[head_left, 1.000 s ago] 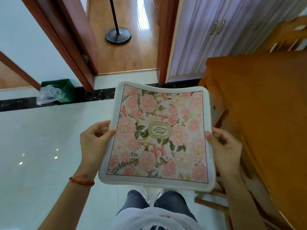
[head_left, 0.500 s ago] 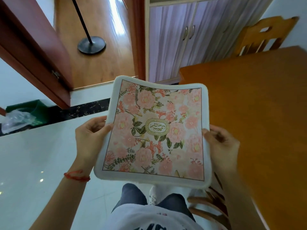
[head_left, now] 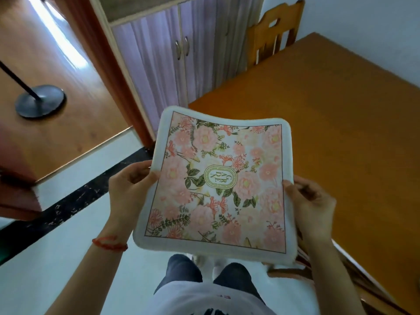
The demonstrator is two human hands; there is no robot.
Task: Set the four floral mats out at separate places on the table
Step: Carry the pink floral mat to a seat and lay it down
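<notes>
floral mats [head_left: 218,180], soft square stack with fuzzy white rim, held in the air at centre. left hand [head_left: 127,189] pinches the 9 o'clock edge, right hand [head_left: 311,210] pinches 3 o'clock. glossy wooden table [head_left: 329,123] at 2 o'clock.

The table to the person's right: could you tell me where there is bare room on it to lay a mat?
The whole visible table top is bare wood, from the near corner beside the floral mat to the far edge by the chair and wall. The left hand and right hand grip the mat.
</notes>
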